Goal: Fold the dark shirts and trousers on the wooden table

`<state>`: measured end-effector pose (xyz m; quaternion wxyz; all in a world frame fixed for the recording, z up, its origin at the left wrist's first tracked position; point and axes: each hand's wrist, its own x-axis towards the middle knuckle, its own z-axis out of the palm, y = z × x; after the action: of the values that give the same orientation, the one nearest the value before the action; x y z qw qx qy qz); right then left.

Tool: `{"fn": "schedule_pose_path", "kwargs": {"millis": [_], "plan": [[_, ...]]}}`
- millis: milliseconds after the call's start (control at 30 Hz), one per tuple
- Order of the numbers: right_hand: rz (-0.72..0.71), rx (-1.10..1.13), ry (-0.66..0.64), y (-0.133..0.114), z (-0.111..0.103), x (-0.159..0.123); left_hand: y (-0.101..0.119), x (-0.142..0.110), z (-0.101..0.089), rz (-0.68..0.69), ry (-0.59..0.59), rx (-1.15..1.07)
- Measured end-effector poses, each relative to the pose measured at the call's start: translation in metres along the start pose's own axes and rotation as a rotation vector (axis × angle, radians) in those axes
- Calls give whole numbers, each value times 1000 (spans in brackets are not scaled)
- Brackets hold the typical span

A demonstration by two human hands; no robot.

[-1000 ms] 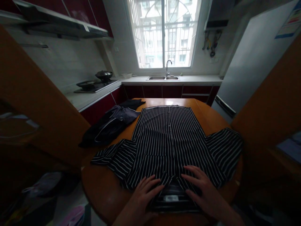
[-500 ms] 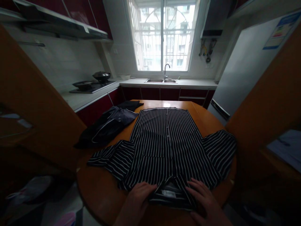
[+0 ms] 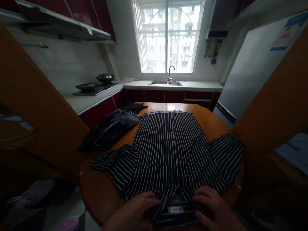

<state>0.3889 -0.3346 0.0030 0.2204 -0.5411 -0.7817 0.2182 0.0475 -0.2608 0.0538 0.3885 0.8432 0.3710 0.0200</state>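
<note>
A black shirt with white stripes (image 3: 158,154) lies front up on the table, its short sleeves spread to both sides and its collar towards me. Inside the collar a white label (image 3: 175,209) shows. At the collar's left side my left hand (image 3: 141,208) is closed, fingers pressed together on the cloth; its thumb is hidden. On the right side my right hand (image 3: 211,205) pinches the collar, fingers on top and thumb nearer me. A row of buttons runs down the shirt's middle to the hem at the far side.
Dark clothes (image 3: 108,128) lie in a heap on the wooden table's (image 3: 108,192) left part. Beyond are a counter with a sink (image 3: 158,82) and a stove with pans (image 3: 104,78). A fridge (image 3: 250,64) stands at the right. Bags lie on the floor at left.
Both hands have gone from spread fingers over the collar to gripping its sides. The collar has shifted and been pulled slightly towards me. The view has moved a little.
</note>
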Motion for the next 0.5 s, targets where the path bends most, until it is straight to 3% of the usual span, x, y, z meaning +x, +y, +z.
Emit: {"fn": "schedule_pose_path", "kwargs": {"millis": [67,167,233,367,500], "plan": [[44,-26,74,2,-9,22,-5,12,-21,60,51,27],[101,-137,169,10,-11,79,-17,69,-45,106,251,120],[96,-218,124,18,-3,123,-26,123,-51,51,325,252],[174,-341,3,39,17,192,-51,211,-52,-119,317,502],[275,-403,6,70,17,219,-85,238,-64,-186,374,593]]}}
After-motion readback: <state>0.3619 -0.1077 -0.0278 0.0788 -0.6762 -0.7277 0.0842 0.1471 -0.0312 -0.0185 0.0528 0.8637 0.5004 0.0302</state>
